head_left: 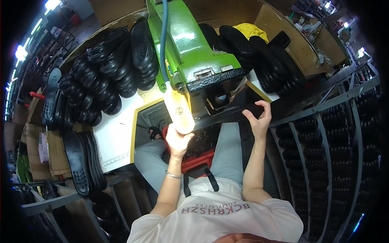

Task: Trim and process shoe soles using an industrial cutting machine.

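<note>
A long black shoe sole point(225, 116) is held edge-up beneath the head of a green machine point(214, 65). My right hand point(259, 117) grips its right end, with thumb and curled forefinger on either side. At the left end my left hand point(177, 143) closes on the sole, its thumb showing. A lit lamp point(180, 111) covers most of the left fingers. The sole's far side is dark, and where it meets the machine is hidden.
Stacks of black soles point(97, 73) cover the left of the white worktop point(115, 135), with more soles point(267, 60) right of the machine. A yellow cloth point(250, 30) lies behind them. Racks of soles point(324, 154) stand at the right. A blue hose point(163, 40) runs down the machine.
</note>
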Demonstrator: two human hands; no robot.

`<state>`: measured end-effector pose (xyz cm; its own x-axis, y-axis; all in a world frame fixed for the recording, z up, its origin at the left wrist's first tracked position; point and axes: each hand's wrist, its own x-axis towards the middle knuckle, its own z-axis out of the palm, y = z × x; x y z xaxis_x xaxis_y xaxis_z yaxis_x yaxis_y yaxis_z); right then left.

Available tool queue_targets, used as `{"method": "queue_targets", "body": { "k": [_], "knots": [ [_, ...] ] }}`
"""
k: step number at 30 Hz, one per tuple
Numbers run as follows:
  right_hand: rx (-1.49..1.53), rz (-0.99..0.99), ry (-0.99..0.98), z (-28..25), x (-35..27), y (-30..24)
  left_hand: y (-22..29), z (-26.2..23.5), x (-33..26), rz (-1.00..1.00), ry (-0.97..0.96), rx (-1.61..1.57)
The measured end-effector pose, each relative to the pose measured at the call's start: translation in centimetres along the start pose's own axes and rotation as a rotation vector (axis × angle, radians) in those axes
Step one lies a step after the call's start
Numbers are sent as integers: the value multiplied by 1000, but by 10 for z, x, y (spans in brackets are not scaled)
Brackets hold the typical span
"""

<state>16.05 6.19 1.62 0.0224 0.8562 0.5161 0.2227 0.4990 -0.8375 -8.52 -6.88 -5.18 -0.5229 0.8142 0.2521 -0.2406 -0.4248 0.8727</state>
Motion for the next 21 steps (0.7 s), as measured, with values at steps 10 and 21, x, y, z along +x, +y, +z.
{"method": "queue_targets", "body": {
  "k": [10,21],
  "knots": [
    [36,-88,-152,74,-30,-37,38,-94,-33,148,46,-12],
    [586,417,-243,-58,-4,-86,49,119,-44,691,-475,364]
  ]
}}
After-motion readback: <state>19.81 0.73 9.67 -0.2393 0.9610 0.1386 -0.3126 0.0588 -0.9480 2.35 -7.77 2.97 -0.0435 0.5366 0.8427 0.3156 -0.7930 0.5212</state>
